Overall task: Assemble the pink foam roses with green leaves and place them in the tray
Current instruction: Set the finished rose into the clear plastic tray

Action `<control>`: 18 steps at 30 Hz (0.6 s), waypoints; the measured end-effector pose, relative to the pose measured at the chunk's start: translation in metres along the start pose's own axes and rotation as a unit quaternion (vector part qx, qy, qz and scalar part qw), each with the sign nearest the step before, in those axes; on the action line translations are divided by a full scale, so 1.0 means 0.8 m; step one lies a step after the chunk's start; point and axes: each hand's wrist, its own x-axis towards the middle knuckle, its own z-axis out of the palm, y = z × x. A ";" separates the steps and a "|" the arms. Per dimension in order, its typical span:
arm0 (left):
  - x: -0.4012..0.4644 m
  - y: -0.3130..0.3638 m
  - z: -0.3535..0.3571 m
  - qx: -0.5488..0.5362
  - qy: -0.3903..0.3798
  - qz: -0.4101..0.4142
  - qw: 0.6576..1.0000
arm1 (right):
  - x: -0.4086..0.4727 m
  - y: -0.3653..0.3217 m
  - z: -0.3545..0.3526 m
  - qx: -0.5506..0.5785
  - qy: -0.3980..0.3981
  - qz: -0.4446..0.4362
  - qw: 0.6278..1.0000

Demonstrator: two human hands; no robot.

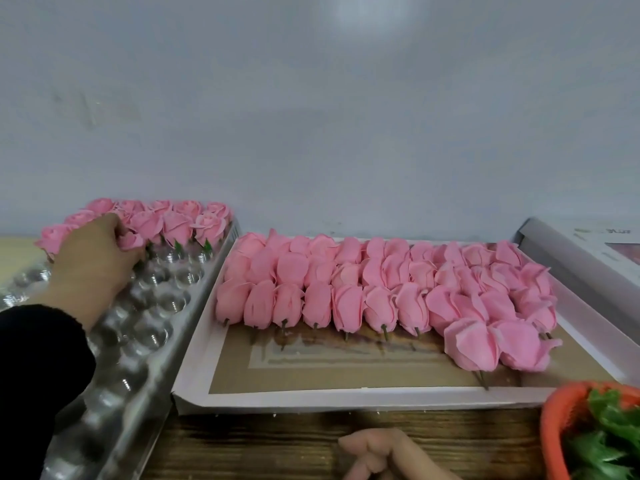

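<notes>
A: Pink foam, that is what your left hand [93, 254] holds: its fingers curl around one rose [131, 241] over the clear plastic tray [152, 306], just beside the roses already standing [180, 220] in the far rows.

B: And your right hand [384, 457]?

A: It rests on the wooden table [263, 445] with fingers loosely bent, holding nothing. Behind it, the unassembled roses [346, 289] lie in rows in the cardboard box [346, 400]. The green leaves [609, 441] sit in the orange basket [554, 427] at your right.
</notes>
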 end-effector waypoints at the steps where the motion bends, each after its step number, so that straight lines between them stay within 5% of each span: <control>1: 0.002 -0.001 0.002 0.008 -0.001 0.002 1.000 | -0.001 0.004 -0.002 -0.007 0.000 -0.006 1.000; 13: -0.003 0.012 0.003 0.055 -0.036 0.007 0.998 | -0.008 -0.015 0.002 -0.032 -0.004 0.023 0.999; 18: -0.021 0.031 -0.026 0.064 -0.047 0.008 0.997 | -0.018 -0.016 0.002 -0.052 0.029 -0.036 0.998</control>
